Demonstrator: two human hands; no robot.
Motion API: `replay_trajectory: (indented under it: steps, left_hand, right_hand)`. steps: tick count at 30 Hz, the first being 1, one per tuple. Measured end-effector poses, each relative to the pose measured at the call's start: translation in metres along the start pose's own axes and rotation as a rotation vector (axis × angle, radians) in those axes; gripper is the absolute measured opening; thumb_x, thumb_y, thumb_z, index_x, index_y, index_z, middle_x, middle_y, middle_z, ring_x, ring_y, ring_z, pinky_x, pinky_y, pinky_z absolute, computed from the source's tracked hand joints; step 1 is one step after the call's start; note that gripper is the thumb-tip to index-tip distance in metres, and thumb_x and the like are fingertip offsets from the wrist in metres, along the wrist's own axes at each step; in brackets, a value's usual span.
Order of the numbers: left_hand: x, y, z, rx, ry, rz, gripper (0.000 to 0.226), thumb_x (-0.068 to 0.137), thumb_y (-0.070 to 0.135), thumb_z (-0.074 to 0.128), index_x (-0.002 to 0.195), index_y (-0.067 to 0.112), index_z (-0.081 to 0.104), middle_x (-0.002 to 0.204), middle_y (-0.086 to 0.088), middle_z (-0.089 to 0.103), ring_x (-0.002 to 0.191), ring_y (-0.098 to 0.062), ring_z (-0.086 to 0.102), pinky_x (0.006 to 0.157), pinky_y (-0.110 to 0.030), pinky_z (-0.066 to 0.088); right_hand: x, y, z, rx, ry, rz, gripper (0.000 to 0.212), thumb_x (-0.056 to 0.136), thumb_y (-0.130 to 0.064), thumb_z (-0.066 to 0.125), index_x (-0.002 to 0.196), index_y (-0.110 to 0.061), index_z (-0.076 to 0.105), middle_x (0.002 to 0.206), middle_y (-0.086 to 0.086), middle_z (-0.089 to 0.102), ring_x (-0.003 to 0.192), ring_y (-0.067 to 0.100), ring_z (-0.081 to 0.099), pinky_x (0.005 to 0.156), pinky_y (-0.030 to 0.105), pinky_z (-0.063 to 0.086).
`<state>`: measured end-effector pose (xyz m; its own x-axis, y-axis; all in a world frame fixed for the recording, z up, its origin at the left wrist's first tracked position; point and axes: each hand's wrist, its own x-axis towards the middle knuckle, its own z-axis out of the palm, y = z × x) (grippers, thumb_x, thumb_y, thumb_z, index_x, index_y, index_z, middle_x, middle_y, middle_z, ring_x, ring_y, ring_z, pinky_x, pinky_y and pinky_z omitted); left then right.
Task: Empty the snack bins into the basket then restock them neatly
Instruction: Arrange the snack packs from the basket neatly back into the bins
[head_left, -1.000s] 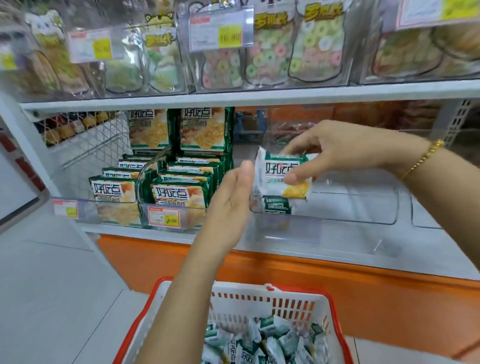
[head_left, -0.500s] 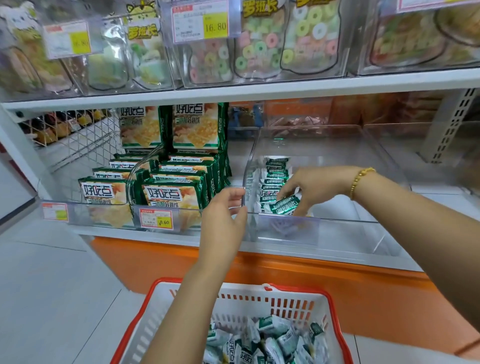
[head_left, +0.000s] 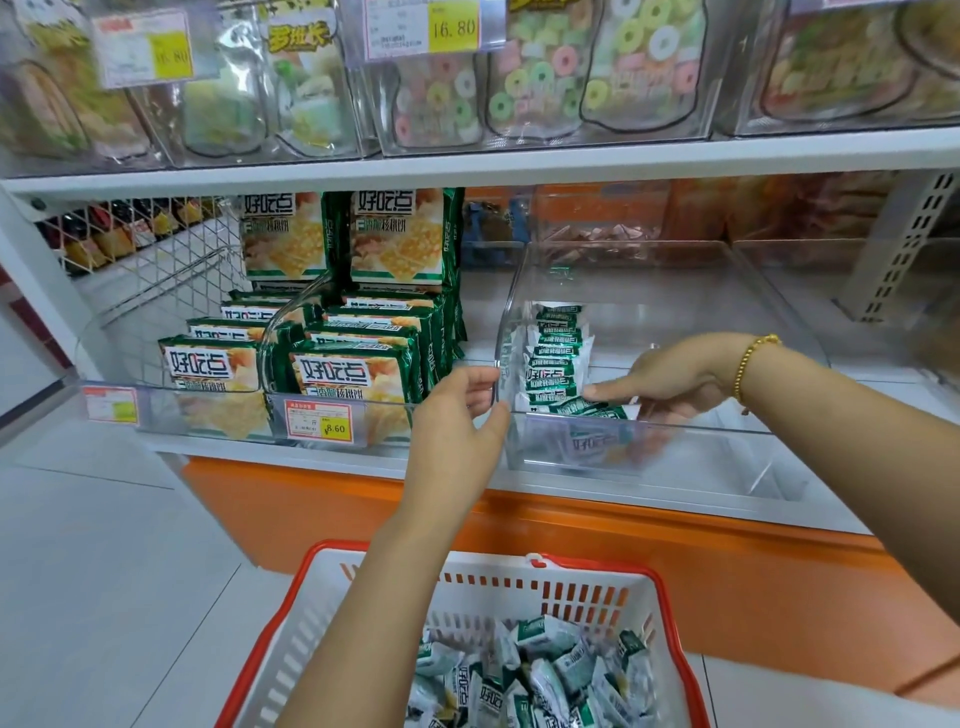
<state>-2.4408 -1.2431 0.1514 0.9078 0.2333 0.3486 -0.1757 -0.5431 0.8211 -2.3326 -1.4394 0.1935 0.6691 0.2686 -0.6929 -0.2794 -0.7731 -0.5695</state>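
Observation:
A clear plastic bin (head_left: 727, 428) sits on the lower shelf. Along its left wall stands a row of several small green-and-white snack packets (head_left: 553, 353). My right hand (head_left: 670, 379) is inside the bin, its straight index finger touching the front packets of that row. My left hand (head_left: 452, 431) holds the bin's front left corner, fingers and thumb curled at the wall. Below, a white basket with a red rim (head_left: 670, 613) holds a loose heap of the same packets (head_left: 540, 670).
Green biscuit boxes (head_left: 343, 374) fill the bins to the left, behind a price tag (head_left: 318, 422). A second clear bin (head_left: 857, 291) stands to the right. Candy bags (head_left: 540, 78) hang on the upper shelf. The shelf's orange base (head_left: 623, 545) runs below.
My right hand brought a packet down from above the bin and set it at the front of the row. My left hand moved from beside that packet to the bin's corner.

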Motion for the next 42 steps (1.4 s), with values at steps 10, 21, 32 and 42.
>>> replay_trajectory:
  steps: [10, 21, 32, 42]
  left_hand:
    - [0.000, -0.005, -0.005, -0.023, -0.062, 0.002, 0.034, 0.089, 0.013, 0.064, 0.121, 0.020, 0.058, 0.107, 0.013, 0.059, 0.097, 0.003, 0.055, 0.081, -0.001, 0.042]
    - [-0.003, -0.005, -0.004, -0.078, -0.075, -0.016, 0.052, 0.087, 0.018, 0.067, 0.136, 0.018, 0.050, 0.127, 0.007, 0.059, 0.106, 0.003, 0.053, 0.088, -0.003, 0.038]
    - [-0.046, -0.012, -0.012, -0.146, -0.046, -0.065, 0.027, 0.091, 0.018, 0.061, 0.118, 0.022, 0.064, 0.115, 0.012, 0.064, 0.102, 0.003, 0.058, 0.087, -0.008, 0.043]
    - [-0.186, -0.178, -0.005, 0.419, -0.702, -0.622, 0.031, 0.088, 0.026, 0.066, 0.114, 0.009, 0.062, 0.119, -0.009, 0.063, 0.096, -0.017, 0.058, 0.083, -0.027, 0.046]
  right_hand:
    - [0.016, -0.009, 0.003, -0.154, 0.158, 0.038, 0.031, 0.088, -0.036, 0.063, 0.086, -0.005, 0.057, 0.078, 0.008, 0.065, 0.057, 0.017, 0.063, 0.052, 0.024, 0.055]
    - [0.031, -0.017, 0.018, 0.019, 0.065, 0.058, 0.062, 0.082, -0.039, 0.068, 0.126, 0.001, 0.047, 0.113, 0.022, 0.062, 0.053, 0.016, 0.064, 0.044, 0.022, 0.053]
    - [-0.025, -0.020, 0.051, -0.709, 0.715, -0.380, 0.038, 0.095, -0.036, 0.052, 0.096, 0.000, 0.064, 0.089, 0.014, 0.059, 0.081, 0.026, 0.053, 0.067, 0.030, 0.040]
    - [-0.009, 0.104, 0.183, -1.042, 0.161, -0.325, 0.040, 0.092, -0.047, 0.052, 0.105, -0.013, 0.066, 0.101, 0.001, 0.064, 0.083, 0.015, 0.059, 0.071, 0.028, 0.054]
